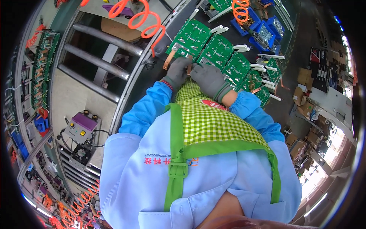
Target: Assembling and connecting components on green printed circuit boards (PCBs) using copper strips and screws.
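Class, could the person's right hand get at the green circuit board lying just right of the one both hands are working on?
Probably yes. The right hand, in a grey glove, rests at the edge of that green circuit board, and nothing lies between them. The left hand sits off to the other side, out of the way.

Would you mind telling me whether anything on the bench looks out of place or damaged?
Nothing stands out. The green boards lie in an orderly overlapping row, and the left hand and right hand, both gloved, meet at a copper strip on the nearest board.
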`<state>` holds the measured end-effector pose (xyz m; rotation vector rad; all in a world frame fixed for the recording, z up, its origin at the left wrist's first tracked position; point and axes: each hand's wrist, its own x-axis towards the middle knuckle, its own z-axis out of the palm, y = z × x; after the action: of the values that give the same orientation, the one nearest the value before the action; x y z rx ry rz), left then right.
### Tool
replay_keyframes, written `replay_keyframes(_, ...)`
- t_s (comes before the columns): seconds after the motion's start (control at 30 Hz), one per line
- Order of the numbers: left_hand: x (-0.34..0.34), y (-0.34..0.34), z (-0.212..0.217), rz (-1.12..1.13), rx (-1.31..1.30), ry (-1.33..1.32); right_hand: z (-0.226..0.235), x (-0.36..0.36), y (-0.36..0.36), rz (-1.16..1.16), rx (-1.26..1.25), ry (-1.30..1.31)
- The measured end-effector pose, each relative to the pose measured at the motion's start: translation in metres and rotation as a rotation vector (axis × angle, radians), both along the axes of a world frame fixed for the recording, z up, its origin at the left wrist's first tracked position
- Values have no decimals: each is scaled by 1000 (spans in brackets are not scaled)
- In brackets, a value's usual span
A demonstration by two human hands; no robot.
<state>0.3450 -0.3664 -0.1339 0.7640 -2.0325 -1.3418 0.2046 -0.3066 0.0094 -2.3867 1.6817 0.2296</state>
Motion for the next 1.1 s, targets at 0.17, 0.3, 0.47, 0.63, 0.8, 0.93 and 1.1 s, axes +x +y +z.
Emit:
replay_keyframes(0.17,-14,3,13,152,943,400,-8,15,-6,-115,103,65)
replay_keyframes(0.3,-21,1,30,274,1114,170,-17,13,-13,-111,164,-59)
replay_keyframes(0.47,-21,-6,24,338,1178,134,43,-35,-11,-271,49,-330)
replay_keyframes(0.63,-6,-18,14,241,1182,98,81,-190,11,-637,-255,-325)
replay_keyframes(0.8,-12,-13,25,284,1318,269,93,-364,45,-871,-400,-346)
replay_keyframes(0.93,-6,-13,15,319,1331,220,33,-472,61,-965,-190,-177)
replay_keyframes(1.1,12,-10,5,375,1284,93,-48,-527,48,-803,116,-37)
